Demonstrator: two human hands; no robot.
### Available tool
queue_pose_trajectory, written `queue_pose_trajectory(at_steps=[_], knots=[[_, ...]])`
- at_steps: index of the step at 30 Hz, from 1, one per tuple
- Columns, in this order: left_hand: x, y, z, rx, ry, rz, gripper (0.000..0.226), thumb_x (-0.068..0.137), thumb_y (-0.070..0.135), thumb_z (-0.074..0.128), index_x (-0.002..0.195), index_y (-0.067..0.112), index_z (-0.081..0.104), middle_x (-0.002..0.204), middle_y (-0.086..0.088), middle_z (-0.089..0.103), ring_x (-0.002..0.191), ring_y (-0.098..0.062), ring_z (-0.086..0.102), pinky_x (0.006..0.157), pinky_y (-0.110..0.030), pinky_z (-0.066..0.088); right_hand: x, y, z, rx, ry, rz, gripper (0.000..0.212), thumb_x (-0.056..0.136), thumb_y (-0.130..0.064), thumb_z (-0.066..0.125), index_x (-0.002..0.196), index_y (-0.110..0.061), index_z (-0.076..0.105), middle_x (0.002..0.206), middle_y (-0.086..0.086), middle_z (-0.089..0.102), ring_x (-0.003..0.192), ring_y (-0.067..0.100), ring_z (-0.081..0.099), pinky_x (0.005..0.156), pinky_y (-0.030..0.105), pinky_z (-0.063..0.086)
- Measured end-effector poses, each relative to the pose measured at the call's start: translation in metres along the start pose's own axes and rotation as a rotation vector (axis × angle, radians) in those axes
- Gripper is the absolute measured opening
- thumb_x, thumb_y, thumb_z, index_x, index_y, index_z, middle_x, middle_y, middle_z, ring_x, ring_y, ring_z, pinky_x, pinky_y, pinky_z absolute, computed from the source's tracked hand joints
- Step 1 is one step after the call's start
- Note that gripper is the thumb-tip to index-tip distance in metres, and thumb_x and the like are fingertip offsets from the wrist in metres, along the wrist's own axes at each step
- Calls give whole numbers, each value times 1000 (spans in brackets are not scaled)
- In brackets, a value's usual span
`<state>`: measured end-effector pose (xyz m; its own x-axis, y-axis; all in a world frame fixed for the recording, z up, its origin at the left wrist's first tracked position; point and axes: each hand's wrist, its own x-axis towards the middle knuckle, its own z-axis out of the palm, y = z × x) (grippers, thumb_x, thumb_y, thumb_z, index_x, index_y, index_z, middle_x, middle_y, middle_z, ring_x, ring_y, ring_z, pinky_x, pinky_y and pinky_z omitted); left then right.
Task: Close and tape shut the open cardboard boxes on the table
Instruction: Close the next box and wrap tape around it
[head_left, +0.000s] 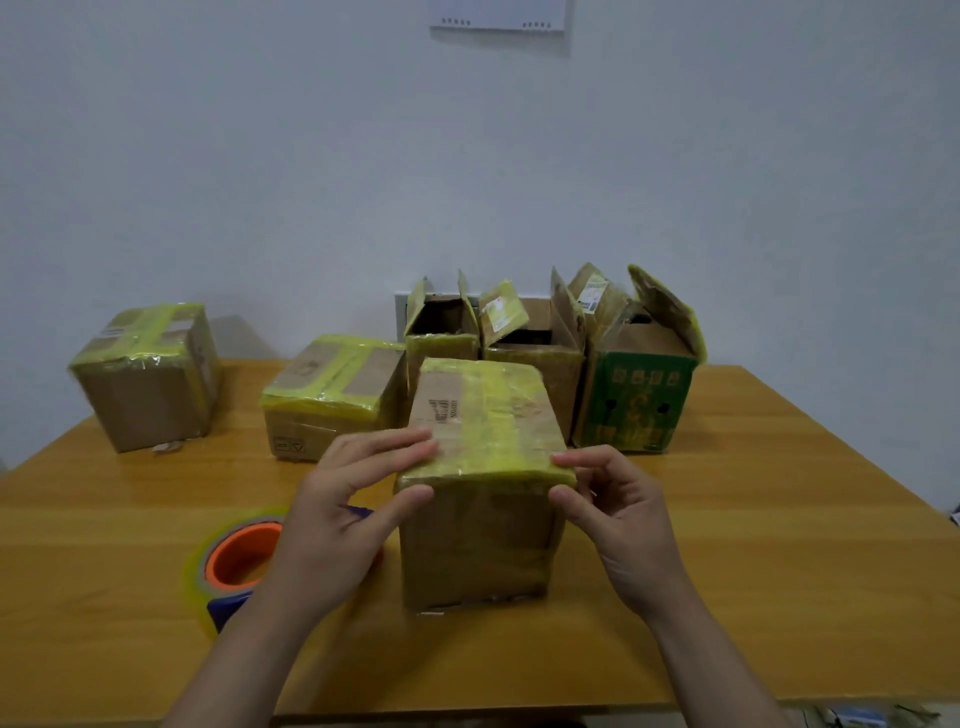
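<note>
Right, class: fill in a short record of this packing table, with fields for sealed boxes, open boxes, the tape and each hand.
Sealed boxes: three, in yellow tape: front box, far-left box, middle-left box
Open boxes: three at the back, flaps up: narrow brown box, wide brown box, green box
Tape roll: on the table, partly behind the left hand
Left hand: fingers on top of the front box, thumb on its front
Right hand: pinches its top right corner
</note>
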<state>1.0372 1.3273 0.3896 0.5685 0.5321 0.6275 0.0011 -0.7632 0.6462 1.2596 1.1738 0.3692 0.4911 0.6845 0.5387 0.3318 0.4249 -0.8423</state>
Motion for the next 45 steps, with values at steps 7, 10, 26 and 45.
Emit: queue_pose_trajectory(at_steps=[7, 10, 26, 45], knots=[[-11, 1, 2, -73, 84, -57, 31, 90, 28, 66, 120, 28, 75, 123, 23, 71, 125, -9, 60, 92, -20, 53, -2, -6, 22, 15, 96, 19, 10, 89, -25, 70, 97, -20, 74, 70, 4, 49, 68, 15, 46, 61, 24, 42], [-10, 5, 5, -54, 120, -42, 30, 90, 28, 66, 119, 29, 76, 121, 25, 72, 123, -5, 61, 86, -18, 55, -3, -12, 24, 5, 98, 16, 13, 92, -22, 66, 100, -13, 71, 70, -2, 49, 66, 10, 44, 59, 19, 39], [-6, 74, 25, 614, -101, -319, 113, 51, 112, 17, 140, 50, 45, 160, 18, 25, 153, -16, 6, 125, -47, 23, -11, -44, 30, 69, 166, -7, 23, 88, -5, 56, 91, -19, 74, 64, 4, 56, 60, 20, 51, 56, 30, 41], [-12, 71, 43, 542, 84, -66, 63, 87, 9, 71, 131, 53, 61, 151, 21, 48, 137, -15, 40, 108, -45, 32, -25, -64, -11, -692, 316, -73, 13, 95, -28, 66, 84, -23, 72, 91, -12, 51, 89, 1, 54, 68, 16, 49]])
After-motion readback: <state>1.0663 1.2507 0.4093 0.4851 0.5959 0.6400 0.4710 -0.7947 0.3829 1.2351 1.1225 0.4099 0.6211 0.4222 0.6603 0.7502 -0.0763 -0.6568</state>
